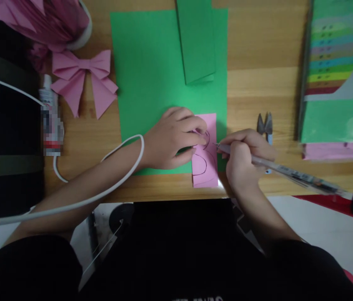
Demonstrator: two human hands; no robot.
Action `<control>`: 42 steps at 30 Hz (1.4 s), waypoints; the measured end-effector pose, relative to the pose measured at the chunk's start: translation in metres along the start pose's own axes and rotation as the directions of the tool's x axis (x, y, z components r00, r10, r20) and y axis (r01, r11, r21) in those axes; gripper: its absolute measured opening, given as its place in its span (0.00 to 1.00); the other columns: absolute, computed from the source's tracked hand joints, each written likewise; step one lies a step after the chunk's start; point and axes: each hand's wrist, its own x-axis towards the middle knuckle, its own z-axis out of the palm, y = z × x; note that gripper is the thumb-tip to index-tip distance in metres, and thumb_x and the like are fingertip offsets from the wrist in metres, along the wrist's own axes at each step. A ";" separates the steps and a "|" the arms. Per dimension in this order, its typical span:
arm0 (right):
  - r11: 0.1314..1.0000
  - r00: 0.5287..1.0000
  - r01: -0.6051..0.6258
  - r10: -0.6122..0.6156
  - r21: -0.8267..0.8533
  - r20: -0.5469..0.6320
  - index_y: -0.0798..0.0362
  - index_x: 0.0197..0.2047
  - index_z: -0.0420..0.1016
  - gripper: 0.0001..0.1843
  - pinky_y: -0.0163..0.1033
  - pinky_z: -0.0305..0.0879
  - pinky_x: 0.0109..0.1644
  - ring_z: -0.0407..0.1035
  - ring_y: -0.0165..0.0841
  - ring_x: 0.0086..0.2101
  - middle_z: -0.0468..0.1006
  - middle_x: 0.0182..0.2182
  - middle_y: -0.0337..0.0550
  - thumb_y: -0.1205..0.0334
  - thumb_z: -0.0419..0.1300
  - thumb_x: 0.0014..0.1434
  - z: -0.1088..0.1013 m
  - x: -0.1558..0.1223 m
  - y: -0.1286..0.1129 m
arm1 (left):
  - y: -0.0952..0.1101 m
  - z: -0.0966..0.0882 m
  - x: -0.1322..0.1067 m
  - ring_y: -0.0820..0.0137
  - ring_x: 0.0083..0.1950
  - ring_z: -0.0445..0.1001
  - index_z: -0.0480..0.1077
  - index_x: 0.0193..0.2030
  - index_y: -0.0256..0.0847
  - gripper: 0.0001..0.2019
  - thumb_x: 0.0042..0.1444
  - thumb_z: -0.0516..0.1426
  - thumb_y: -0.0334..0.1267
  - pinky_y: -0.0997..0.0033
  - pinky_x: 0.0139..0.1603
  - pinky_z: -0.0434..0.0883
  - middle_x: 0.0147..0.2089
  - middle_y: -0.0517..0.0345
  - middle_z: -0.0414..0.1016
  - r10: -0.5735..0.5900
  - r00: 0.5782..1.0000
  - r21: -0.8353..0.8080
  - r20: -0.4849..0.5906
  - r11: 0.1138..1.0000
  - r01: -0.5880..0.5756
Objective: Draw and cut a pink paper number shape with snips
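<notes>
My left hand (176,138) rests on a small pink paper strip (206,179), its fingers spread and slightly bent to press it down. Dark curved lines are drawn on the pink strip, partly hidden under the fingertips. In my right hand (245,154) is a pen (292,173), its tip at the strip's right edge. Beneath lies a large green paper sheet (151,62), with a folded green paper strip (196,42) on its upper part.
Small thread snips (269,125) lie just beyond my right hand. A pink paper bow (85,79) and a glue tube (51,121) are on the left. A white cable (101,196) crosses my left forearm. At right is a pack of colored paper (336,117).
</notes>
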 end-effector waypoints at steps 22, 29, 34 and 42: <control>0.999 0.995 0.006 -0.001 -0.051 0.103 0.52 0.21 0.75 0.13 0.35 0.62 0.23 0.64 0.28 0.17 0.72 0.15 0.34 0.68 0.52 0.49 -0.001 0.005 -0.006 | -0.001 0.001 -0.001 0.58 0.53 0.69 0.76 0.45 0.45 0.10 0.61 0.55 0.33 0.53 0.54 0.63 0.52 0.54 0.77 0.023 0.999 0.027 -0.027 0.999 -0.022; 0.997 0.996 0.011 -0.004 -0.070 0.093 0.52 0.21 0.75 0.12 0.35 0.62 0.23 0.65 0.28 0.17 0.73 0.16 0.35 0.67 0.52 0.49 0.000 0.004 -0.005 | -0.001 -0.001 -0.002 0.59 0.54 0.70 0.76 0.45 0.44 0.10 0.62 0.54 0.33 0.54 0.54 0.64 0.52 0.53 0.77 0.036 0.998 0.027 -0.042 0.999 -0.035; 0.997 0.994 0.029 -0.021 -0.074 0.105 0.52 0.22 0.75 0.11 0.36 0.62 0.23 0.65 0.28 0.17 0.73 0.16 0.35 0.68 0.53 0.50 -0.001 0.005 -0.006 | -0.001 0.000 -0.003 0.59 0.55 0.70 0.76 0.46 0.45 0.11 0.63 0.54 0.33 0.53 0.56 0.64 0.54 0.53 0.77 0.015 1.000 0.010 -0.016 1.000 -0.015; 0.991 0.986 0.101 -0.087 -0.092 0.139 0.52 0.21 0.75 0.12 0.35 0.61 0.21 0.65 0.28 0.17 0.74 0.16 0.36 0.70 0.52 0.49 -0.002 0.007 -0.008 | -0.001 -0.001 -0.002 0.58 0.56 0.69 0.76 0.47 0.45 0.12 0.64 0.53 0.33 0.52 0.57 0.64 0.54 0.53 0.77 0.001 1.000 -0.013 0.008 1.000 -0.001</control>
